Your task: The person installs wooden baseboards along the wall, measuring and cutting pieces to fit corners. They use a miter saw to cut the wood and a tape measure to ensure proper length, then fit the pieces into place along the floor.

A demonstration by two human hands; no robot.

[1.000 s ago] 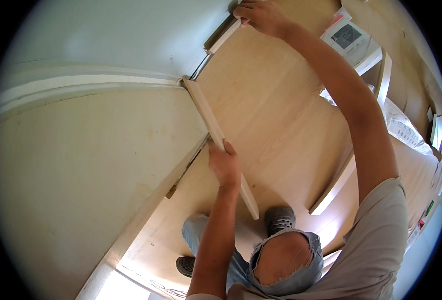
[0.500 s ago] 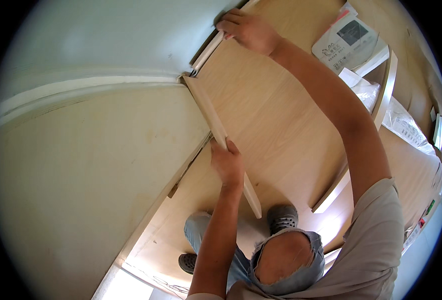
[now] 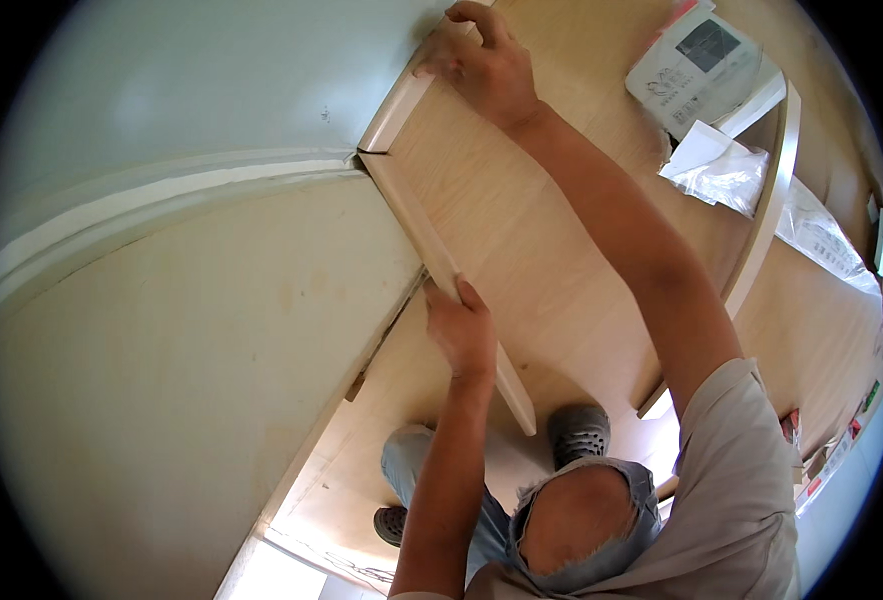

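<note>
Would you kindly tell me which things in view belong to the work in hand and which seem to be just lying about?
Apparently in use:
long pale strip, in the left hand
upper strip along the wall, by the right hand

Apparently lying about:
white package, upper right
crumpled clear plastic

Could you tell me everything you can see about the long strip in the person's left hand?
The strip is long, narrow, straight and pale beige, with flat faces and a wood-like look. It slants down to the right over the wood-look floor. Its upper end sits at the corner of the pale wall, close to a second strip. The left hand grips it, covering part; its lower end points toward a dark shoe. Its underside is hidden.
</note>
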